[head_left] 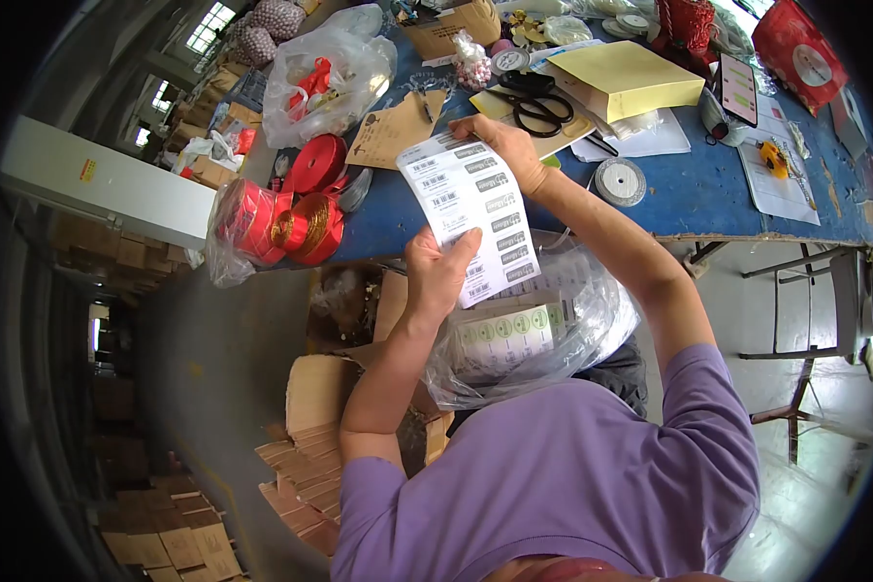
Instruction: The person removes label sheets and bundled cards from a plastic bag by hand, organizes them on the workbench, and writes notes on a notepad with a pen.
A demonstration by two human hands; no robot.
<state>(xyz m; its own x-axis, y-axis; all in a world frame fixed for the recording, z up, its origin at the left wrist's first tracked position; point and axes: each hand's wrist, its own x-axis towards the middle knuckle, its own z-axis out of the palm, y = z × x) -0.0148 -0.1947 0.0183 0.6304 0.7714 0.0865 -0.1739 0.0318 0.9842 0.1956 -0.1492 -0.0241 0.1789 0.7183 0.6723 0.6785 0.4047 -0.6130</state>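
Note:
A white sheet of printed stickers, with rows of grey labels and barcodes, is held up in front of the table edge. My left hand pinches its lower left side, thumb on top. At the upper right corner, my right hand grips the same sheet, its fingers partly behind it. Below, a clear plastic bag rests on my lap. Inside it lie sheets with round green labels. Just beyond the sheet is a brown kraft paper piece with a pen on it.
On the blue table are black scissors, a white ribbon spool, red ribbon rolls, a yellow box and a phone. Cardboard pieces stand at my left; a metal-legged chair is at right.

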